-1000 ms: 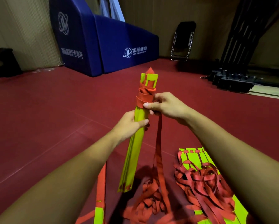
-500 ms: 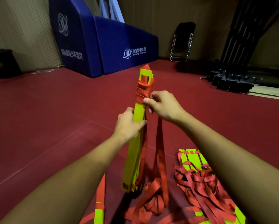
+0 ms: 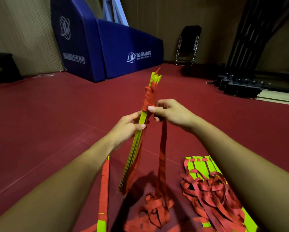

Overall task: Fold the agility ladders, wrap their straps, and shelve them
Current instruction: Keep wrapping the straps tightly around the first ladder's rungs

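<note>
In the head view, the left hand [image 3: 127, 127] grips a folded ladder [image 3: 134, 158], a bundle of yellow-green rungs held tilted above the red floor [image 3: 48, 114], with its top end leaning away and to the right. The left fingers [image 3: 141, 126] curl round the bundle just below its wrapped part. Just above them, the right hand [image 3: 173, 113] pinches a red strap [image 3: 162, 156] between the thumb and curled fingers. It holds the strap hard against the bundle, at the lower edge of the strap wraps [image 3: 149, 99] that bind the upper part. From the right hand the strap hangs down to a loose strap heap [image 3: 155, 211] on the floor near the ladder's lower end. To the right a second ladder [image 3: 198, 164] lies flat on the floor, with tangled red straps on top. At lower left lies a third bundle [image 3: 105, 180], wrapped in red. Farther back stand a blue padded base [image 3: 123, 52], a folded chair [image 3: 188, 46] by the wall and a black frame [image 3: 239, 84].
</note>
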{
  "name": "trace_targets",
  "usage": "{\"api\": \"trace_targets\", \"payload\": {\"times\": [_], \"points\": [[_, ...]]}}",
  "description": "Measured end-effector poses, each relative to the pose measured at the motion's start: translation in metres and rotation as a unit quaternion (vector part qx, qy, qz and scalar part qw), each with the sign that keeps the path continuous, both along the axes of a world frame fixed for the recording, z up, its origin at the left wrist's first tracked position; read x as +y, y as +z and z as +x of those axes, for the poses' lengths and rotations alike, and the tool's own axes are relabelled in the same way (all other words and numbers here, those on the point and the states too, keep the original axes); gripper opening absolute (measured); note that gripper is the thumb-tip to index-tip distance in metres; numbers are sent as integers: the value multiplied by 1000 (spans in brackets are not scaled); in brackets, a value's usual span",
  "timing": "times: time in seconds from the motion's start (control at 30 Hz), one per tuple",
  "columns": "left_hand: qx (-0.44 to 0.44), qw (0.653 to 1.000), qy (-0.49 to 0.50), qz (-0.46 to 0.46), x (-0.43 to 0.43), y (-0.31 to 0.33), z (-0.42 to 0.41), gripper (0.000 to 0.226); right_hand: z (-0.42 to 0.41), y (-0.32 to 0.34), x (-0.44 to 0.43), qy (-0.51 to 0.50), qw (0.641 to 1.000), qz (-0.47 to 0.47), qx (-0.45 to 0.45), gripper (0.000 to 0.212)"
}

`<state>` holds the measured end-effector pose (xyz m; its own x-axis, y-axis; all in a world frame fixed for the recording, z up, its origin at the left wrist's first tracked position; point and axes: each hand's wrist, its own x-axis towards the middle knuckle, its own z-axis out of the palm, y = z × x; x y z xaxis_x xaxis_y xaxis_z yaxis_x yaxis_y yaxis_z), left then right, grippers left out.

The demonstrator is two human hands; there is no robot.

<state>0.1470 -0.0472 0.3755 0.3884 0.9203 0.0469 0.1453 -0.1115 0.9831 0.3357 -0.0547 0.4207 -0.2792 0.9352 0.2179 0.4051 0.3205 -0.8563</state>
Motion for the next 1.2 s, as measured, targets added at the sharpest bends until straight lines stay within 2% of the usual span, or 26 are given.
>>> {"api": "trace_targets", "payload": {"times": [0.17, 0.37, 0.53, 0.57, 0.63, 0.77, 0.87, 0.93, 1.0, 1.13, 1.2], "points": [[65, 996, -19, 58, 0, 1, 1, 48, -4, -11, 4, -24, 1000, 13, 9, 41], [54, 998, -16, 38, -2, 1, 3, 50, 0, -8, 5, 15, 1000, -12, 24, 13], [9, 999, 34, -7, 6, -2, 10, 44, -4, -8, 11, -69, 996, 47, -28, 22], [23, 999, 46, 8, 6, -3, 12, 50, -6, -9, 12, -93, 992, 66, -45, 26], [119, 987, 79, 70, 5, -6, 18, 62, -10, -13, 16, -143, 983, 92, -74, 32], [304, 919, 209, 138, 1, -14, 27, 58, -20, -16, 17, -231, 962, 106, -102, 45], [361, 881, 266, 152, -1, -14, 27, 57, -25, -15, 13, -290, 945, 102, -108, 48], [356, 881, 255, 178, 0, -12, 28, 48, -25, -15, 11, -311, 939, 101, -109, 48], [324, 898, 228, 189, 3, -11, 26, 36, -24, -12, 10, -260, 955, 105, -97, 43], [236, 946, 149, 164, 8, -13, 17, 12, -19, -1, 4, -46, 997, 35, -41, 16], [224, 956, 104, 155, 8, -15, 15, 20, -16, 0, 1, 5, 999, 8, -31, 9]]}}
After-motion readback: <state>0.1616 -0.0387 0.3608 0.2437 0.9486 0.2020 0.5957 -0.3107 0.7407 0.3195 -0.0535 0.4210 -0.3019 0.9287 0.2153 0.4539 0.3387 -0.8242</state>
